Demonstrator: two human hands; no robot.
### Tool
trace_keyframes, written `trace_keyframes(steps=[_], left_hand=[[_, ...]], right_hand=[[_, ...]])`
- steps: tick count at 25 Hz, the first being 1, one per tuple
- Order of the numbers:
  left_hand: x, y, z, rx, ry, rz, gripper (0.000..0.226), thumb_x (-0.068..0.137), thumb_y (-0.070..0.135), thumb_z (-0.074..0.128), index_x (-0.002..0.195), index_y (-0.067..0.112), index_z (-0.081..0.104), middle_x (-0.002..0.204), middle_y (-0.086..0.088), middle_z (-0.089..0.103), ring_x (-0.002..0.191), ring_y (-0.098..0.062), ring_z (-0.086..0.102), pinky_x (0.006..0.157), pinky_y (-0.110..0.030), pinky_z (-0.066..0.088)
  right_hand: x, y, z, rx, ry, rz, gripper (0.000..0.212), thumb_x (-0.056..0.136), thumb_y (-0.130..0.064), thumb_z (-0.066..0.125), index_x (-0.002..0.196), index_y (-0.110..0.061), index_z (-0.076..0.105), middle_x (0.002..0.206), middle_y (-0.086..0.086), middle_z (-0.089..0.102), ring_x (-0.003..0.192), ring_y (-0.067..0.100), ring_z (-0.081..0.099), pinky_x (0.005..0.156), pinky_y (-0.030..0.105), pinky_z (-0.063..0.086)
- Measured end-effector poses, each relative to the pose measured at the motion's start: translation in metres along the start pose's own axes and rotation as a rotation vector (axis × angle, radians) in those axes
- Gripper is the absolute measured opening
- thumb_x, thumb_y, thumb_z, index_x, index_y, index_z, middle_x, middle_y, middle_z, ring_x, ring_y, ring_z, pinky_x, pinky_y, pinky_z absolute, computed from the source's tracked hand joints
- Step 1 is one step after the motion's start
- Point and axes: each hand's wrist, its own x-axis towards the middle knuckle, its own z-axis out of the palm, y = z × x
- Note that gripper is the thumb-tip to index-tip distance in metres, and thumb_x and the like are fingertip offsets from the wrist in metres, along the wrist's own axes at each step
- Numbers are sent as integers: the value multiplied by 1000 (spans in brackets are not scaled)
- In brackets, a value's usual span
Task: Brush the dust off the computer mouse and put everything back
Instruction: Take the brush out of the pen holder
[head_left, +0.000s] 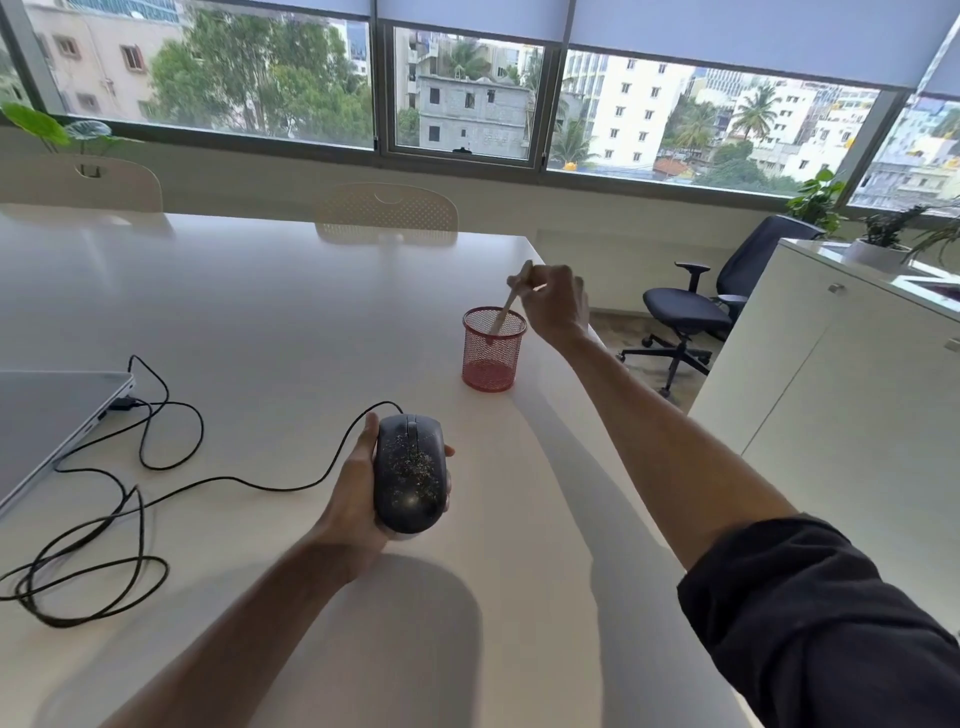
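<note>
A black wired computer mouse (410, 470), speckled with dust, is lifted off the white table (270, 312); my left hand (353, 499) grips it from the side and below. Its black cable (156, 462) loops across the table to the left. Farther right stands a red mesh pen cup (492, 348). My right hand (553, 304) pinches the wooden handle of a brush (511, 299) that sticks out of the cup; the bristle end is hidden inside the mesh.
A closed grey laptop (52, 415) lies at the left edge with the cable plugged into it. Two beige chairs (387, 210) stand at the table's far side. A black office chair (691, 312) and a white cabinet (841, 364) are to the right, past the table's edge.
</note>
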Motion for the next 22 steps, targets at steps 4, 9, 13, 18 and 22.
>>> trace_keyframes(steps=[4,9,13,18,22], left_hand=[[-5,-1,2,48,2,1,81,93,68,36,91,-4,74,73,-18,68,59,-27,67,54,-31,56],[-18,-3,7,137,18,0,79,96,66,32,108,-4,66,77,-18,69,59,-27,66,54,-30,55],[-33,-6,15,97,15,18,75,96,64,35,107,-2,67,76,-16,72,61,-26,68,54,-31,56],[-58,-17,19,-12,-48,56,70,98,60,37,122,4,70,90,-15,76,68,-25,71,57,-34,58],[-85,-28,20,5,-59,45,71,98,59,39,134,1,58,97,-18,72,72,-28,69,59,-35,57]], right_hand=[[-21,-7,-37,293,74,17,16,93,-19,65,88,-8,75,86,7,77,80,23,73,67,30,52],[-80,-17,-73,719,-86,119,12,103,-16,51,95,-9,54,76,2,77,63,16,75,49,17,49],[-136,-27,-95,858,-162,179,9,104,-18,50,98,-13,54,80,0,78,67,11,74,57,20,51],[-212,-45,-111,769,-30,20,12,103,-22,53,96,-15,60,80,-4,78,69,12,74,63,22,57],[-254,-60,-126,632,30,-145,6,101,-21,56,97,-21,60,78,-13,76,73,11,74,65,20,57]])
